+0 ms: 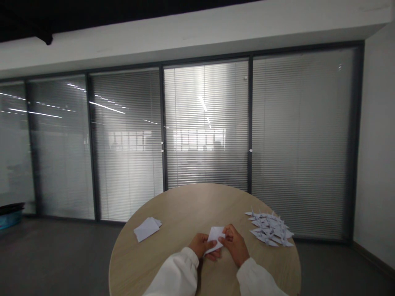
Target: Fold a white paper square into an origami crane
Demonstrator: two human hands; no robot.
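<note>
A small folded piece of white paper is held between my two hands above the near middle of the round table. My left hand grips its lower left side, thumb on top and fingers underneath. At the paper's right edge, my right hand pinches with thumb and fingers. Several folded paper cranes lie in a heap on the table to the right of my right hand. Off to the left is a short stack of white paper sheets, slightly fanned.
The round wooden table carries all of this. Behind it runs a glass partition with blinds in dark frames. A blue bin with a black rim stands on the grey floor at the far left.
</note>
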